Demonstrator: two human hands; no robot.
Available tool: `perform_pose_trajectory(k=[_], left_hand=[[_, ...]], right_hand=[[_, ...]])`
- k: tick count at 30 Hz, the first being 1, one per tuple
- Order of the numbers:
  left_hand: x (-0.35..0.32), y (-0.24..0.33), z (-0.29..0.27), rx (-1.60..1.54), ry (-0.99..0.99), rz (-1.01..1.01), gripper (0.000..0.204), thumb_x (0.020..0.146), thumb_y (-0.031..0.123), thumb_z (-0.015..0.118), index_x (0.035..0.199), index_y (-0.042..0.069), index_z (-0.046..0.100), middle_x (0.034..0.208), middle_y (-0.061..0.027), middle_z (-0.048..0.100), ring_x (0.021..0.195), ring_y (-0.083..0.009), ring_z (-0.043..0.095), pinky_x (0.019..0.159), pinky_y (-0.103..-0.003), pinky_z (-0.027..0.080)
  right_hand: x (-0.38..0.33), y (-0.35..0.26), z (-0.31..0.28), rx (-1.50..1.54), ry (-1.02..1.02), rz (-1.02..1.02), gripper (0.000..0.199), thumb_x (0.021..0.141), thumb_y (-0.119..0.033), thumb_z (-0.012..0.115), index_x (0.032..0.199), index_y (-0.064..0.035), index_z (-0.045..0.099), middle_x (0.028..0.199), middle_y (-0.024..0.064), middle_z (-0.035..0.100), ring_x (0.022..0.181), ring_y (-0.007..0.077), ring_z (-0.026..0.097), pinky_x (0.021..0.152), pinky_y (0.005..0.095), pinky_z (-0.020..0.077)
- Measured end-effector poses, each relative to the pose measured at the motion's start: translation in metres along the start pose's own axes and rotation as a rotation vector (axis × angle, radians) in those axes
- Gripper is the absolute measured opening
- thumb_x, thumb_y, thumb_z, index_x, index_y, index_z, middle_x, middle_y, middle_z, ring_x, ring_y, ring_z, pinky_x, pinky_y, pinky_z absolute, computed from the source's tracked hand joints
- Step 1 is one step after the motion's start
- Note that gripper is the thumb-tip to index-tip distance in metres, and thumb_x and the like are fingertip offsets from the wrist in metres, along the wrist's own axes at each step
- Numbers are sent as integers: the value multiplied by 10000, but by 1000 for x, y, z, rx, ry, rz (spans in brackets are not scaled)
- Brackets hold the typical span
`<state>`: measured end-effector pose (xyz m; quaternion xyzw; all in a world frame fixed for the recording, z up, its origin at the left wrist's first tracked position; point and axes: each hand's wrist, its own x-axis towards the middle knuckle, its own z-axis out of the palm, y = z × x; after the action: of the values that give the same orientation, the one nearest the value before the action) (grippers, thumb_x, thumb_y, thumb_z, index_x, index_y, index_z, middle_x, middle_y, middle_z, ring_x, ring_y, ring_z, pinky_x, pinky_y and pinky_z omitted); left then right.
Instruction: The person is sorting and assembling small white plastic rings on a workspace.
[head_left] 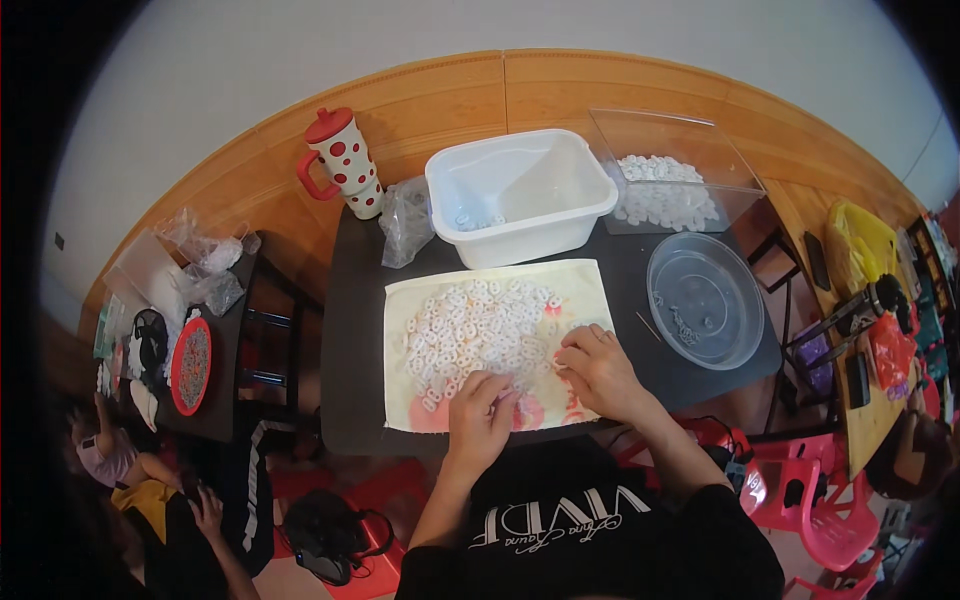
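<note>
A heap of small white oval ring-like pieces (455, 330) is spread over a pale yellow towel (396, 300) with reddish patterns. My left hand (481, 418) is at the heap's near edge, thumb and fingers pinched together; what sits between them is too small to make out. Over the towel's right side, my right hand (602, 375) has its fingers bent and drawn together, their tips down by the cloth. Whatever it may hold is hidden under the fingers.
Behind the towel stands a white tub (520, 238) with a few pieces inside. A clear bin (690, 190) of white pieces is at the back right, above a round clear lid (706, 300). A red-dotted tumbler (350, 165) and a plastic bag (405, 225) stand back left. People sit at the left.
</note>
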<state>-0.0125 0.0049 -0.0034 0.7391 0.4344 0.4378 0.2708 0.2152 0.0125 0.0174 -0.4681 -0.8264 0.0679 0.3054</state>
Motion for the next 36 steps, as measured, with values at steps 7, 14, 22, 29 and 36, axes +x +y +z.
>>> perform_pose_trajectory(k=[7, 14, 22, 29, 36], left_hand=[[0, 3, 0, -37, 4, -12, 201, 820, -21, 693, 1020, -35, 679, 890, -110, 635, 663, -161, 596, 569, -258, 462], [-1, 6, -3, -56, -4, -25, 191, 821, -18, 693, 1010, -38, 673, 884, -102, 625, 658, -157, 589, 565, -257, 458], [10, 20, 3, -248, -30, -97, 200, 846, -47, 658, 1045, -36, 676, 899, -101, 633, 689, -139, 604, 589, -244, 471], [13, 16, 18, -444, -65, -91, 178, 884, -71, 620, 1048, -46, 683, 880, -85, 636, 662, -115, 631, 529, -212, 472], [2, 3, 19, -643, -91, -252, 90, 893, -55, 637, 958, -25, 691, 804, -57, 644, 595, -82, 614, 483, -187, 450]], right_hand=[[15, -14, 12, -140, -54, 109, 146, 764, -109, 728, 884, -55, 664, 1127, 145, 566, 1029, 327, 536, 816, 435, 404], [13, -12, 23, -138, -47, 97, 118, 776, -88, 702, 872, -46, 649, 1148, 154, 569, 1045, 336, 528, 824, 443, 399], [8, -9, 12, 370, 35, 42, 125, 845, -33, 637, 962, -21, 596, 1135, 159, 585, 1044, 354, 547, 869, 431, 432], [3, -14, -5, 387, 30, 20, 123, 846, -4, 647, 961, -26, 609, 1133, 156, 587, 1044, 352, 566, 893, 407, 450], [-25, 55, -72, -9, 231, 167, 119, 788, 15, 676, 900, -6, 641, 966, 149, 647, 928, 344, 628, 788, 415, 503]])
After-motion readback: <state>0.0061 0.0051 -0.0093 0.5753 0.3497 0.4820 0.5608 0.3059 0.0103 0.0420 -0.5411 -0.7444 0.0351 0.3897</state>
